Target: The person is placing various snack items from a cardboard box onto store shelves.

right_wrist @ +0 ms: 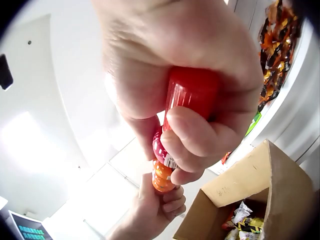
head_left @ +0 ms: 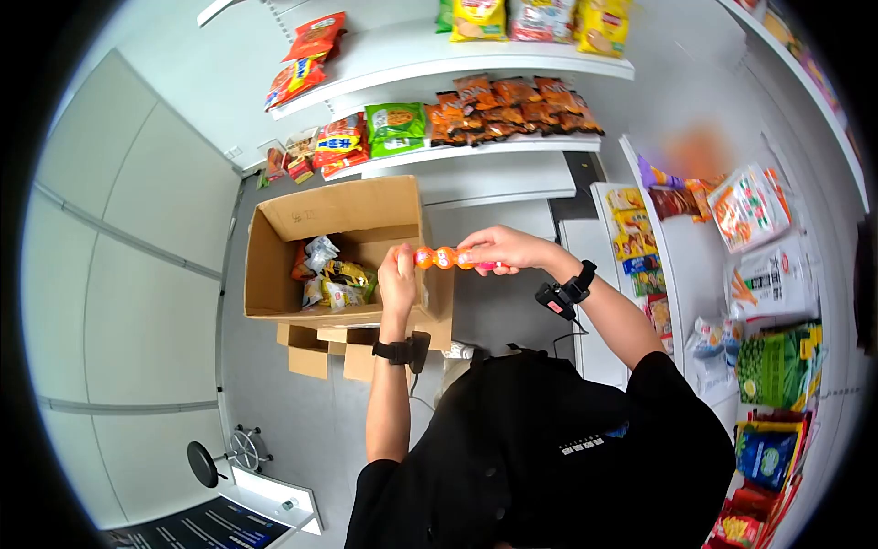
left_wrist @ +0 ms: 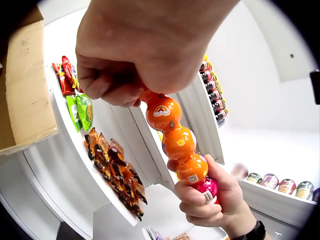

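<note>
A string of glossy orange balls [head_left: 444, 258], like a tube-shaped candy container, stretches between both hands above the right side of an open cardboard box [head_left: 327, 209]. My left hand [head_left: 397, 282] grips one end, its fingers curled round it. Around the other end, my right hand [head_left: 508, 249] is wrapped; a pink ball [left_wrist: 207, 187] shows there in the left wrist view. The right wrist view reveals a red ribbed end piece [right_wrist: 192, 92] inside the right fist. Printed stickers and a barcode mark the balls. Several snack packets [head_left: 343, 274] lie in the box.
Shelves ahead carry orange-and-black snack bags [head_left: 512, 105], green bags [head_left: 396, 123] and red bags [head_left: 340, 144]. More bagged snacks [head_left: 777, 366] fill shelving at the right. Smaller cartons [head_left: 308, 355] stand on the floor behind the box. A round stool [head_left: 203, 464] is at lower left.
</note>
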`<control>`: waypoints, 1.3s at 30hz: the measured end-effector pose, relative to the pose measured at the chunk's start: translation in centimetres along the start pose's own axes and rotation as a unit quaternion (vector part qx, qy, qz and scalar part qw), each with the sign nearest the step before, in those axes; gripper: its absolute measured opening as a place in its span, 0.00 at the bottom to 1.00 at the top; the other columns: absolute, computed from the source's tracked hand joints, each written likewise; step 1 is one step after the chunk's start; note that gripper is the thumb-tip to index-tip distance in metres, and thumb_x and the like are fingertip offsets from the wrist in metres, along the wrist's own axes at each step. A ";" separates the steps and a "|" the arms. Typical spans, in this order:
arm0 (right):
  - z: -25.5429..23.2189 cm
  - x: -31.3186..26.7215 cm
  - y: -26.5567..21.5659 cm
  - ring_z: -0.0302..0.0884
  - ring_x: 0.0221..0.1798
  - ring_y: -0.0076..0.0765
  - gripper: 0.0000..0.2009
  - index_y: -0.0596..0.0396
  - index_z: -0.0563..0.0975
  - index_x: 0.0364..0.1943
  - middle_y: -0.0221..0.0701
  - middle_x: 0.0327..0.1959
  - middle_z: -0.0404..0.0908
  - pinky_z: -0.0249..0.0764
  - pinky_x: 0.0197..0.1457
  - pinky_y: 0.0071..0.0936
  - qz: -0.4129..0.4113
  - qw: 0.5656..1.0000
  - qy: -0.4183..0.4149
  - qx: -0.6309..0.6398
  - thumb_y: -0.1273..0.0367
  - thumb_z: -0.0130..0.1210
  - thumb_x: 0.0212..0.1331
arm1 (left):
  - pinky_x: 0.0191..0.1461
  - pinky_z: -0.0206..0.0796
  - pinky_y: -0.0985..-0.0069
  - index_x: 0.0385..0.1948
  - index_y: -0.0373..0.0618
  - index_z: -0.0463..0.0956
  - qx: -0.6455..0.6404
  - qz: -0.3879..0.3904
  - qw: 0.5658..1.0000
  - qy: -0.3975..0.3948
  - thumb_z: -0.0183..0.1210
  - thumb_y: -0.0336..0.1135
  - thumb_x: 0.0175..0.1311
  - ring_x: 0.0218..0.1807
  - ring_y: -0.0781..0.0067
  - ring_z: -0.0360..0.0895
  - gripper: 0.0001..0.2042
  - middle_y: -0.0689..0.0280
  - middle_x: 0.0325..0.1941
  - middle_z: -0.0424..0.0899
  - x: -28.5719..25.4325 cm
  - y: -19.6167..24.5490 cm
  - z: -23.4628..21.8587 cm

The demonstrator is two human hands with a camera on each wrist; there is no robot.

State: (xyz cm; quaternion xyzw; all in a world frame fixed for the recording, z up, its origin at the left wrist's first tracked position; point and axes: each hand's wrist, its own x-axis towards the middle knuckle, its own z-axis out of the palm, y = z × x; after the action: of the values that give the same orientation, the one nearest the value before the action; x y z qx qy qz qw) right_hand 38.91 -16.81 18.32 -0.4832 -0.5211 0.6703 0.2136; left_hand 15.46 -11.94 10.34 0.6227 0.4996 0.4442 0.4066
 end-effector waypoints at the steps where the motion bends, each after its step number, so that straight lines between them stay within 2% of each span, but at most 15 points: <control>1: 0.2 -1.0 1.1 0.59 0.16 0.11 0.19 0.53 0.75 0.49 0.21 0.21 0.70 0.52 0.14 0.12 -0.005 1.000 0.016 -0.003 0.55 0.53 0.60 | 0.25 0.56 0.76 0.25 0.36 0.71 -0.024 -0.015 1.000 -0.010 0.46 0.45 0.68 0.21 0.79 0.62 0.19 0.68 0.16 0.67 -1.1 0.0 0.6; 2: 0.4 -1.6 2.6 0.59 0.15 0.12 0.19 0.55 0.77 0.44 0.22 0.21 0.70 0.51 0.14 0.14 -0.020 0.999 0.040 -0.004 0.54 0.55 0.59 | 0.25 0.56 0.76 0.25 0.36 0.71 -0.048 -0.031 0.998 -0.021 0.45 0.45 0.69 0.21 0.80 0.62 0.19 0.69 0.17 0.67 -2.1 -0.2 1.2; 6: 1.1 -5.9 6.5 0.58 0.15 0.13 0.19 0.58 0.78 0.34 0.22 0.22 0.72 0.51 0.15 0.15 -0.016 0.995 0.095 0.014 0.54 0.58 0.57 | 0.21 0.50 0.84 0.24 0.42 0.69 -0.117 -0.053 0.990 -0.052 0.43 0.45 0.71 0.19 0.86 0.59 0.18 0.75 0.17 0.66 -6.0 0.0 3.9; 7: 1.4 -7.3 7.1 0.59 0.16 0.13 0.18 0.57 0.78 0.35 0.22 0.22 0.72 0.52 0.15 0.15 -0.013 0.994 0.104 0.025 0.54 0.58 0.56 | 0.19 0.49 0.85 0.23 0.44 0.68 -0.138 -0.059 0.987 -0.056 0.43 0.45 0.71 0.17 0.87 0.57 0.18 0.75 0.17 0.65 -7.0 0.4 4.6; 12: 2.4 -13.9 10.2 0.59 0.20 0.13 0.17 0.57 0.77 0.41 0.20 0.24 0.72 0.55 0.20 0.14 -0.009 0.988 0.145 0.045 0.58 0.59 0.55 | 0.25 0.60 0.85 0.31 0.42 0.70 -0.207 -0.080 0.973 -0.062 0.49 0.44 0.69 0.21 0.83 0.68 0.14 0.69 0.24 0.74 -10.7 2.1 7.3; 16: 3.7 -17.1 13.5 0.55 0.21 0.13 0.20 0.59 0.70 0.52 0.19 0.28 0.70 0.52 0.22 0.14 -0.029 0.985 0.142 0.095 0.69 0.58 0.54 | 0.29 0.64 0.83 0.38 0.42 0.70 -0.181 -0.098 0.976 -0.075 0.52 0.43 0.66 0.25 0.80 0.74 0.12 0.67 0.28 0.77 -13.2 2.1 7.5; 21: 7.0 -18.7 16.3 0.59 0.22 0.13 0.19 0.61 0.71 0.49 0.22 0.29 0.73 0.55 0.23 0.15 -0.057 0.974 0.172 0.134 0.69 0.58 0.54 | 0.33 0.67 0.82 0.40 0.43 0.70 -0.169 -0.112 0.972 -0.117 0.54 0.42 0.64 0.29 0.78 0.76 0.12 0.66 0.32 0.79 -15.5 1.5 5.9; 23: 8.5 -19.1 16.9 0.60 0.23 0.13 0.17 0.60 0.71 0.47 0.23 0.29 0.74 0.56 0.24 0.15 -0.056 0.973 0.181 0.130 0.69 0.58 0.54 | 0.30 0.64 0.84 0.39 0.41 0.70 -0.169 -0.125 0.970 -0.120 0.55 0.42 0.64 0.27 0.81 0.73 0.13 0.67 0.29 0.76 -16.9 1.5 5.0; 24: 9.1 -19.3 17.1 0.63 0.23 0.15 0.18 0.62 0.72 0.44 0.26 0.28 0.77 0.58 0.25 0.15 -0.056 0.975 0.178 0.122 0.66 0.60 0.52 | 0.31 0.64 0.84 0.39 0.42 0.71 -0.170 -0.127 0.968 -0.136 0.55 0.42 0.64 0.28 0.80 0.74 0.12 0.67 0.30 0.77 -17.4 1.2 4.1; 27: 11.8 -19.7 17.7 0.63 0.22 0.15 0.17 0.60 0.74 0.42 0.24 0.26 0.77 0.59 0.25 0.16 -0.053 0.977 0.174 0.113 0.63 0.59 0.52 | 0.33 0.65 0.83 0.40 0.45 0.72 -0.172 -0.140 0.960 -0.172 0.54 0.42 0.64 0.28 0.79 0.75 0.11 0.67 0.32 0.79 -19.3 0.1 1.6; 31: 17.1 -20.0 18.8 0.63 0.22 0.14 0.15 0.58 0.76 0.38 0.23 0.24 0.76 0.59 0.25 0.16 -0.022 0.974 0.198 0.105 0.61 0.59 0.53 | 0.33 0.65 0.82 0.39 0.45 0.72 -0.185 -0.168 0.952 -0.179 0.53 0.43 0.65 0.28 0.81 0.75 0.12 0.69 0.33 0.80 -22.8 -2.1 -2.3; 34: 21.6 -19.9 20.4 0.63 0.22 0.15 0.13 0.56 0.78 0.35 0.22 0.24 0.76 0.59 0.25 0.16 0.001 0.974 0.195 0.116 0.61 0.58 0.53 | 0.30 0.64 0.83 0.38 0.43 0.72 -0.171 -0.185 0.953 -0.169 0.53 0.43 0.65 0.26 0.79 0.75 0.12 0.66 0.31 0.79 -25.8 -4.0 -4.8; 37: 25.8 -21.0 22.0 0.62 0.21 0.13 0.15 0.64 0.75 0.40 0.25 0.23 0.74 0.58 0.22 0.15 0.027 0.973 0.192 0.129 0.65 0.57 0.56 | 0.31 0.64 0.83 0.38 0.43 0.72 -0.180 -0.208 0.942 -0.191 0.53 0.43 0.65 0.26 0.80 0.74 0.12 0.67 0.31 0.80 -28.9 -5.8 -5.8; 39: 27.8 -21.9 23.6 0.62 0.21 0.14 0.14 0.62 0.76 0.39 0.25 0.23 0.74 0.57 0.22 0.16 0.049 0.967 0.195 0.159 0.64 0.56 0.57 | 0.32 0.64 0.83 0.40 0.43 0.72 -0.173 -0.214 0.936 -0.220 0.53 0.44 0.65 0.27 0.81 0.74 0.14 0.68 0.32 0.81 -30.6 -6.2 -6.3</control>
State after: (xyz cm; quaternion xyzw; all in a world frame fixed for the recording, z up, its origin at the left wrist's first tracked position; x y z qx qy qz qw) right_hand 29.45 -56.43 5.94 -0.5896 -0.3318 0.6470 0.3517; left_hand 4.56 -40.56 1.65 0.5031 0.4350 0.2783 0.6929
